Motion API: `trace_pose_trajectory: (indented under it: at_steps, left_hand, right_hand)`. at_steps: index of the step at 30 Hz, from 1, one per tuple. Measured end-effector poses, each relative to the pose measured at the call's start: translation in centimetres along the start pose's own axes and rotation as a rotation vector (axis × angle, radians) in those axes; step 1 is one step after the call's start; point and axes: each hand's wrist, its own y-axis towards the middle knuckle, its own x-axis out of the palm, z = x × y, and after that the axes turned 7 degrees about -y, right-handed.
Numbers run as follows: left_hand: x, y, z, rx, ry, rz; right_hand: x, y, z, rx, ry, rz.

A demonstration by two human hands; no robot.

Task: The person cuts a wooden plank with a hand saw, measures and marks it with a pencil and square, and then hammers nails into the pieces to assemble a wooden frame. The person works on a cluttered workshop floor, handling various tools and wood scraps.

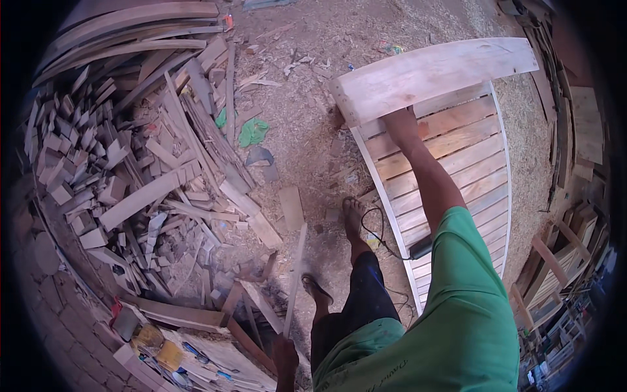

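Observation:
My left hand (285,356), low in the view, is closed around the lower end of a long thin wooden strip (296,277), which points up and away across the floor. My right arm stretches forward over a slatted wooden panel (450,153) with pale side rails. At the lower edge of a wide, curved wooden board (437,72), my right hand (400,125) touches or reaches behind it; its fingers are hidden. The board stands at the panel's far end. A dark power tool (420,247) with a black cord lies on the slats beside my right sleeve.
A big heap of wood offcuts (111,170) fills the left, with long curved planks (137,32) behind it. Green plastic (253,132) lies on the shavings-covered floor. At lower left stands a bench with a yellow container (170,356). Wooden frames (555,261) lean at right.

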Motion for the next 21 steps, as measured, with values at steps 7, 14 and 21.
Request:
trace_pose_trajectory:
  at_steps: [7,14,21]
  left_hand:
    - [-0.3,0.8,1.6,0.15,-0.171,0.101]
    - [-3.5,-1.9,0.9,0.314,-0.276,0.139]
    - [-2.1,-5.0,-7.7,0.648,-0.174,0.365]
  right_hand:
    - [0.3,-10.5,-4.4,-0.463,0.308,-0.01]
    - [-4.7,-27.3,-20.5,-0.682,0.665,-0.223]
    - [-17.2,-43.2,-35.5,-1.038,0.99,-0.916]
